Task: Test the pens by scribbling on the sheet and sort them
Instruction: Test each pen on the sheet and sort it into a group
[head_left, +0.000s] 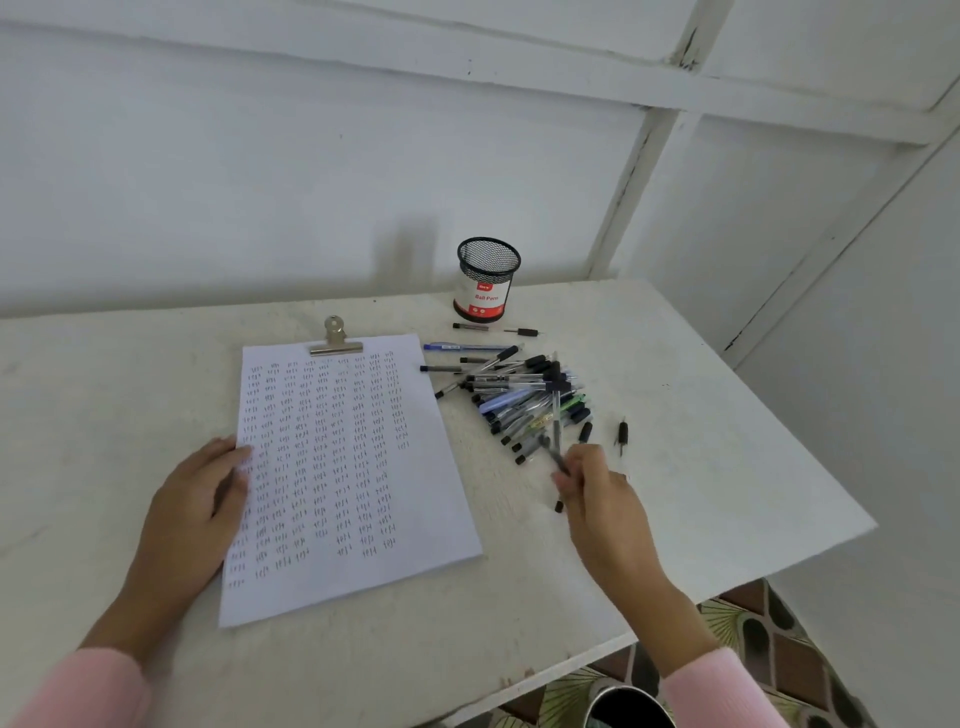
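Note:
A white sheet (343, 467) covered in rows of small scribbles lies on the table under a metal clip (335, 340). My left hand (200, 499) rests flat on the sheet's left edge, fingers apart, holding nothing. To the right of the sheet lies a pile of several pens (524, 400). My right hand (597, 493) is just below the pile, fingers closed on a blurred dark pen (553, 452) that points up toward the pile. A black mesh pen cup (485, 280) with a red and white label stands behind the pile.
Two pens (493, 328) lie apart just in front of the cup, and loose black caps (622, 434) sit right of the pile. The white table (727, 467) ends near my right arm. A dark round container (628, 709) stands on the patterned floor below.

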